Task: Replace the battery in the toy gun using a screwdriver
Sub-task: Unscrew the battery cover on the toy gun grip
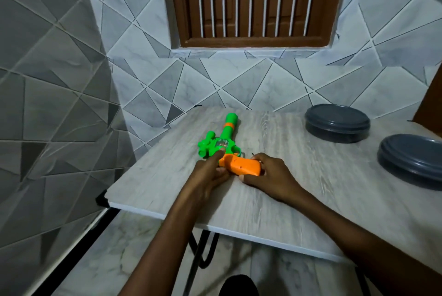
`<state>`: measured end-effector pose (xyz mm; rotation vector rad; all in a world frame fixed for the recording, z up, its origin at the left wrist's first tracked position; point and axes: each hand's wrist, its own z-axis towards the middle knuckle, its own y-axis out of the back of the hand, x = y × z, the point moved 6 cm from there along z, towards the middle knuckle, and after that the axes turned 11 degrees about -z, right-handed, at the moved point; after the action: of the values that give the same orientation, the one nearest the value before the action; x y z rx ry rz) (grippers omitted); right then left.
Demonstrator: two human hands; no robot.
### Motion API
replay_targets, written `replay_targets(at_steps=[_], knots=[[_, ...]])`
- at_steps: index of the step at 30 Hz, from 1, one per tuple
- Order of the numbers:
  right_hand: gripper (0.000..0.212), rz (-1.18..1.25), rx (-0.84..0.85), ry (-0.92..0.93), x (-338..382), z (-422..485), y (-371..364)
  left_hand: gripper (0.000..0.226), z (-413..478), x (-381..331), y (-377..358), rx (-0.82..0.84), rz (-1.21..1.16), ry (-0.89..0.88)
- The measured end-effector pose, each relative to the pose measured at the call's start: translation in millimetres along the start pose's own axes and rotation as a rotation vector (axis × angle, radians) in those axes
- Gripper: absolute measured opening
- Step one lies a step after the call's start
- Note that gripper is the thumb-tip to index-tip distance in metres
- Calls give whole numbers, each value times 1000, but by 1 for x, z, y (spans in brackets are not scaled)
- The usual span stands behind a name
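A toy gun [223,139] with a green barrel and body and an orange grip lies flat on the wood-grain table [299,176], barrel pointing away from me. My left hand [210,173] holds it where the green body meets the grip, thumb pressed on the body. My right hand [272,176] clasps the butt end of the orange grip, fingers curled around it. No screwdriver or battery is visible.
Two dark grey round lidded containers stand on the right of the table, one at the back [337,123], one nearer at the frame edge [412,160]. The table's left and front edges drop to a marble floor [114,248]. Tiled walls and a wooden window lie behind.
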<state>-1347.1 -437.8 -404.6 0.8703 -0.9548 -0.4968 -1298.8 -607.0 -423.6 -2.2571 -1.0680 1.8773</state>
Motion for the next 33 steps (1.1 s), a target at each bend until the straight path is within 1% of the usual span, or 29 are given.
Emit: replay_targets(at_steps=[2,4,6,10,12,13,16,19,20,22,25,28,30,33], knots=[[49,59,-51,-37,-1,-12,1,14,-2,8,-7,58,-146,66],[48,122,-56,-61,-1,-18,2,10,-5,16,-16,105,-212,123],[50,161,0,-60,3,-22,1,4,-7,23,-27,135,-272,153],[39,131,130,-30,12,-25,7,6,-8,34,-36,118,-505,181],[38,105,174,-50,9,-23,14,8,-10,34,-36,133,-550,170],[37,65,169,-30,9,-22,18,9,-9,34,-36,143,-566,167],[30,-73,66,59,16,-17,30,10,-8,35,-35,153,-582,142],[22,-50,-87,166,33,-14,48,23,-2,39,-32,168,-564,121],[19,-31,-97,204,38,-12,52,27,0,40,-32,175,-567,118],[17,-67,-68,277,48,-8,56,29,-4,40,-32,201,-583,124],[16,-209,-45,365,61,-2,56,18,-8,38,-33,224,-588,112],[18,-364,-47,456,71,1,53,36,-3,39,-30,191,-552,73],[19,-424,-59,490,77,0,53,39,-1,41,-28,157,-527,51],[17,-449,-73,507,85,-3,56,40,1,41,-26,124,-494,27]])
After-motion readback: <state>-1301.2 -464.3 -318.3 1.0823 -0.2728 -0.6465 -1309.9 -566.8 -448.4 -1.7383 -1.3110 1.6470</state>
